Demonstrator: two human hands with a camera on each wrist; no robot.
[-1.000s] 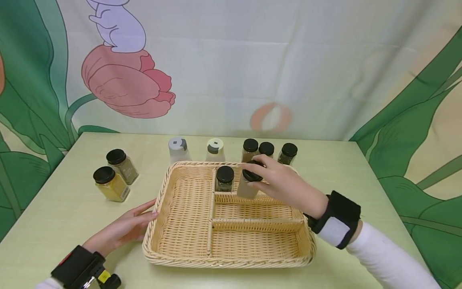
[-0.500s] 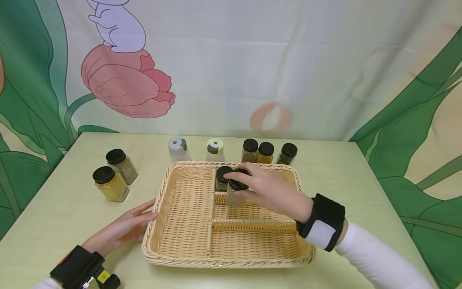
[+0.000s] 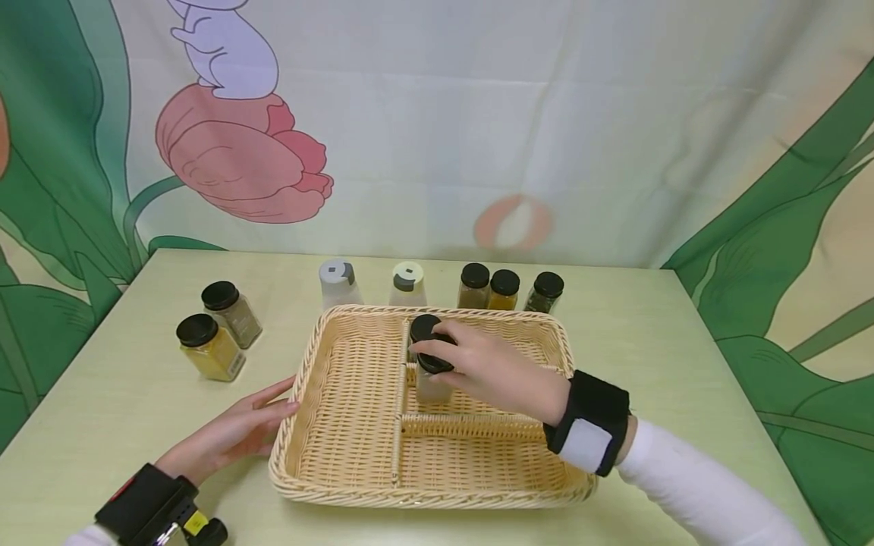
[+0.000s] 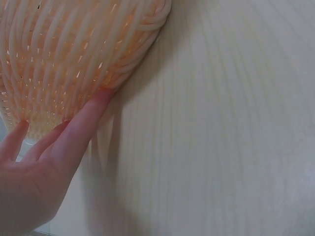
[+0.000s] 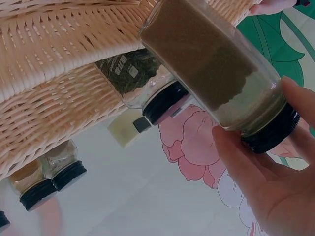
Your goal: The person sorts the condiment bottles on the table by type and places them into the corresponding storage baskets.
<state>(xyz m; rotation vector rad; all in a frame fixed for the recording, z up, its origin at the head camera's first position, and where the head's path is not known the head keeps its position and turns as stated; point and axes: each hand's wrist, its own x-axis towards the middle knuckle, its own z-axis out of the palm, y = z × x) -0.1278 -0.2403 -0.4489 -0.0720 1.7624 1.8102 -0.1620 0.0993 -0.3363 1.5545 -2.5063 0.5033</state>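
My right hand (image 3: 501, 371) pinches the black lid of a spice jar (image 3: 433, 390), holding it upright at the left end of the wicker basket's (image 3: 344, 497) middle compartment. Brown powder partly fills this jar in the right wrist view; whether its base touches the basket floor, I cannot tell. Just behind it, a black-lidded jar of green dried herbs (image 5: 129, 73) stands in the back compartment, partly covered by my fingers in the head view. Straight fingers of my left hand (image 3: 235, 432) touch the basket's left side from outside, seen closer in the left wrist view.
Two white bottles (image 3: 337, 284) and several black-lidded jars (image 3: 503, 292) stand behind the basket. On the left are a yellow powder jar (image 3: 215, 355) and a greyish-brown one (image 3: 240, 318). A printed curtain (image 3: 423, 136) hangs behind the table.
My right hand has brought the spice jar left and nearer to me, from over the back compartment's divider to the middle compartment. The left hand has stayed still.
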